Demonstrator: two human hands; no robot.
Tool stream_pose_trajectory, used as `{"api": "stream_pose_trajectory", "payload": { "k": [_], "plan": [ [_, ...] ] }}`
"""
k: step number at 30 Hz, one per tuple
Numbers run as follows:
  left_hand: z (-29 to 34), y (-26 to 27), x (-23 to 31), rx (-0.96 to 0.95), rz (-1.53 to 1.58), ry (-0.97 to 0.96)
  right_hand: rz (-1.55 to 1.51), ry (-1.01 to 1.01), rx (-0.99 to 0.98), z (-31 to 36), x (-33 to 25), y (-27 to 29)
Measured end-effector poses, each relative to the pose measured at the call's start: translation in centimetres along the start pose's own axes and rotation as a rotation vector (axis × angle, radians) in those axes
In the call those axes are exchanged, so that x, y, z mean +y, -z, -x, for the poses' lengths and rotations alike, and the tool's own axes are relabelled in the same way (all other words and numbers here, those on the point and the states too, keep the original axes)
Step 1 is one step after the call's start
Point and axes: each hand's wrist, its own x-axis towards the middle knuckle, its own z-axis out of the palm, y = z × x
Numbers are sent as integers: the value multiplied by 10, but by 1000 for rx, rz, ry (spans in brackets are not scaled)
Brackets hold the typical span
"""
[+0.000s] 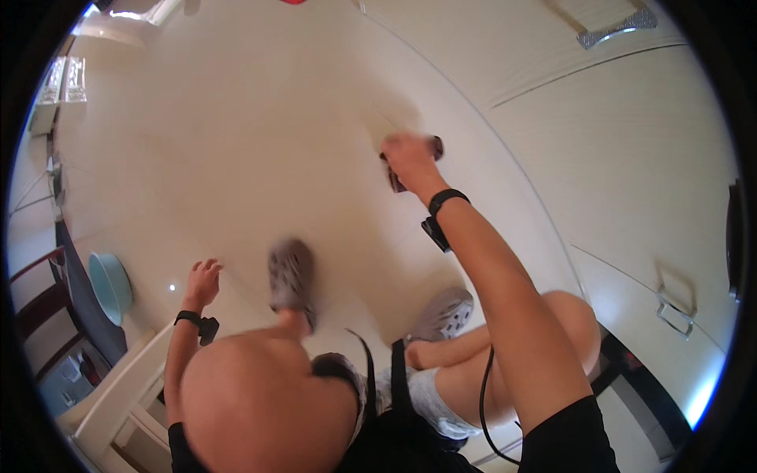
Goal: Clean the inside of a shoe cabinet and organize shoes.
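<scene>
My right hand (408,160) is closed over a dark reddish-brown oblong object (395,181), low over the pale floor in front of me. Its two ends stick out on either side of the fist; blur and the hand itself hide what kind of thing it is. My left hand (203,284) hangs beside my left knee with its fingers loosely apart, holding nothing. Each wrist wears a black band with a small dark device. Between my arms, two grey clogs (290,274) are on my feet.
Pale cabinet fronts with a sparkly handle (617,30) and a metal handle (676,314) line the right side. A light-blue basin (110,288) stands at the left, near a white wooden chair or rail (118,394). A black cable (484,394) hangs by my right leg.
</scene>
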Motion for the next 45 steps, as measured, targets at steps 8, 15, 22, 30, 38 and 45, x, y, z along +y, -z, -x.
{"api": "stream_pose_trajectory", "payload": {
  "k": [8,15,22,30,38,45],
  "plan": [
    [-217,99,33,567,381,-94,-290,-40,240,-39,-155,13],
    [-329,94,132,564,132,-595,-266,-197,336,-33,-242,-42],
    [-340,92,121,687,130,-599,-129,-858,498,-52,-124,-47],
    [-326,72,137,703,177,-676,-40,-1025,557,44,-26,-18],
    [-329,70,119,717,68,-628,-558,-196,398,92,-240,-10],
    [-320,73,168,763,36,-610,-348,-325,430,134,-191,-61]
  ]
}}
